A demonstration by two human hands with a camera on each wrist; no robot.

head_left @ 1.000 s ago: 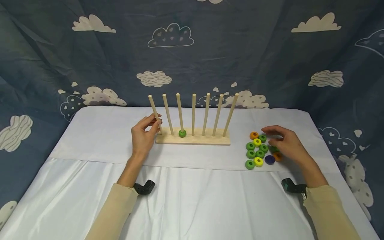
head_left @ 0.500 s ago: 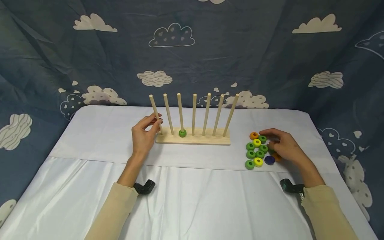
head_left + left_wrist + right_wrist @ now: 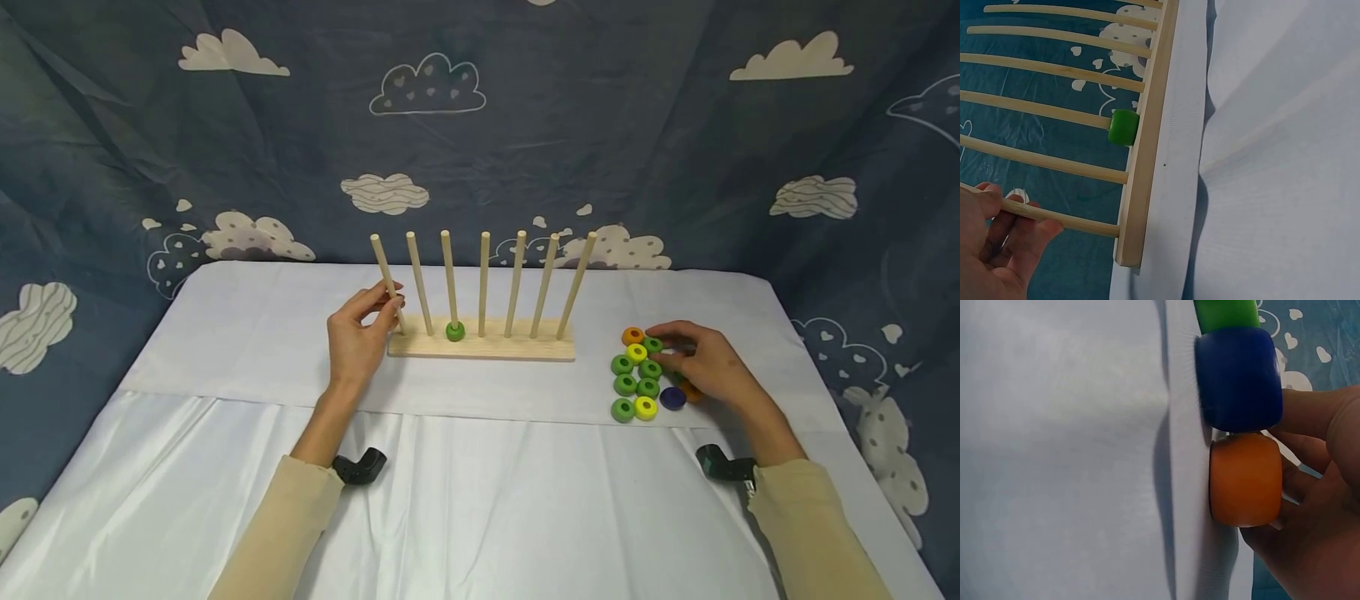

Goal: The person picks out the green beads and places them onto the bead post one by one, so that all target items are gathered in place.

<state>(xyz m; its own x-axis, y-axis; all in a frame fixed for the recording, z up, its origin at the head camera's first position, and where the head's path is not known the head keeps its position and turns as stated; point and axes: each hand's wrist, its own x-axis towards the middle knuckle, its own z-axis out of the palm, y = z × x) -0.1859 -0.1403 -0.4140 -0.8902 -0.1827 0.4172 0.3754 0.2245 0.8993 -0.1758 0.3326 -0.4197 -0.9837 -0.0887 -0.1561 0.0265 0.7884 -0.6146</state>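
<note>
In the head view a pale wooden rack [image 3: 487, 350] stands with upright wooden pegs, and a green bead [image 3: 455, 332] sits low on its third peg from the left. My left hand [image 3: 358, 342] pinches the leftmost peg [image 3: 1079, 222] between thumb and fingers. At the right, my right hand [image 3: 712, 362] lies over the edge of a group of loose beads. Its thumb reaches a green bead [image 3: 649, 368], and its fingertips are beside another green bead [image 3: 653, 344]. The right wrist view shows a blue bead [image 3: 1239, 378] and an orange bead [image 3: 1246, 480] in front of that hand. What lies beneath the palm is hidden.
More loose beads lie left of the right hand: an orange bead [image 3: 633, 336], a yellow bead [image 3: 636, 353], another yellow bead [image 3: 645, 407] and several green ones. White cloth [image 3: 480, 492] covers the table. A dark cloud-print curtain [image 3: 480, 150] hangs behind.
My right hand has moved slightly left and in among the beads. Some green and yellow beads near its thumb have shifted a little left. The left hand stays on the peg.
</note>
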